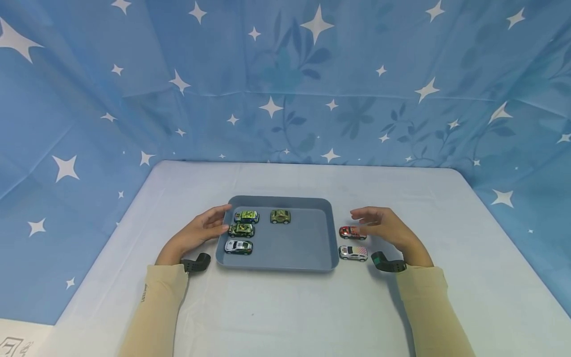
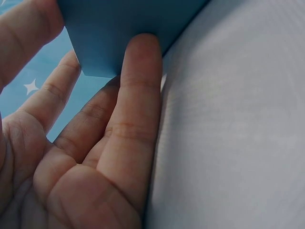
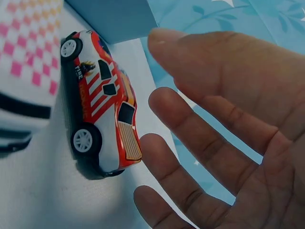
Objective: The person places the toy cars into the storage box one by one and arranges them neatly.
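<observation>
My left hand (image 1: 199, 232) is at the left end of a blue-grey tray (image 1: 294, 250). In the left wrist view, its extended fingers (image 2: 141, 90) lie against the tray's outer wall (image 2: 105, 33). At the other end, my right hand (image 1: 389, 227) hovers by a red and white toy car (image 3: 102, 98) on the table, palm toward it and fingers (image 3: 205, 145) spread loosely. The thumb overlaps this car in the head view. A white toy car with a pink checked pattern (image 1: 353, 253) sits just nearer the front. Nothing is in the right hand's grasp.
Along the tray's left side stand a yellow-green car (image 1: 247, 216), a camouflage car (image 1: 241, 230) and a silver-white car (image 1: 238, 247). An olive car (image 1: 280, 216) is toward the tray's back middle. A starry blue curtain (image 1: 285, 129) hangs behind the white table (image 1: 276, 312).
</observation>
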Action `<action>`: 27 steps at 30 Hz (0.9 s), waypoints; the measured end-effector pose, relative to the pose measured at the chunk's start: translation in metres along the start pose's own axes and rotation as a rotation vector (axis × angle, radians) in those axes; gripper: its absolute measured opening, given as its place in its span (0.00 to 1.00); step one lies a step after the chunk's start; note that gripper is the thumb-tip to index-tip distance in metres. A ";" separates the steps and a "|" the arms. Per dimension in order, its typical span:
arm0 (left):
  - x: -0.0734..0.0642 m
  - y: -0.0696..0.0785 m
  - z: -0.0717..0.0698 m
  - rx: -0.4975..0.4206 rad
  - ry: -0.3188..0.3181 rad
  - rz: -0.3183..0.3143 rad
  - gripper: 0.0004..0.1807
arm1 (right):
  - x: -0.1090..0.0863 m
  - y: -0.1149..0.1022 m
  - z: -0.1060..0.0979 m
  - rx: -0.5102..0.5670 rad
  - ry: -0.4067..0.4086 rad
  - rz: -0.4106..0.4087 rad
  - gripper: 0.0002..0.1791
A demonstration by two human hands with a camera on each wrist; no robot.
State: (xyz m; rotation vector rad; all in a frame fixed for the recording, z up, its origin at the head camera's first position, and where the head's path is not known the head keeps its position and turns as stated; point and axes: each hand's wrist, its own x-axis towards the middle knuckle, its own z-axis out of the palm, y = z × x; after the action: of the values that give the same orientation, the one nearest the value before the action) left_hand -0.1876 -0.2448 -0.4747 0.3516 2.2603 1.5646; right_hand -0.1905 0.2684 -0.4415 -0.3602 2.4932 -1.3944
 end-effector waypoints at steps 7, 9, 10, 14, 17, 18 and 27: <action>0.000 0.001 0.000 -0.003 0.001 -0.006 0.40 | 0.002 0.003 0.001 -0.040 -0.004 0.026 0.28; 0.000 0.001 0.000 -0.007 0.000 -0.005 0.40 | 0.002 0.002 0.002 -0.046 -0.011 0.032 0.28; 0.000 0.001 0.000 -0.009 0.000 -0.005 0.40 | 0.002 0.002 0.002 -0.048 -0.014 0.035 0.28; 0.000 0.000 0.000 -0.008 0.003 -0.003 0.40 | 0.003 0.003 0.004 -0.060 -0.024 0.041 0.26; 0.000 0.000 0.000 -0.004 0.005 -0.003 0.40 | 0.004 0.004 0.005 -0.073 -0.040 0.042 0.27; -0.001 0.000 0.000 -0.003 0.006 -0.003 0.40 | 0.004 0.004 0.005 -0.079 -0.045 0.042 0.27; 0.000 0.002 0.001 -0.012 0.001 -0.005 0.39 | 0.003 0.001 0.010 -0.162 -0.034 0.068 0.23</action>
State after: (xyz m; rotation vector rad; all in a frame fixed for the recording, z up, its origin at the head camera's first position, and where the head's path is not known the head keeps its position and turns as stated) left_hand -0.1873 -0.2437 -0.4732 0.3421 2.2502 1.5751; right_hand -0.1902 0.2602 -0.4474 -0.3246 2.5719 -1.1551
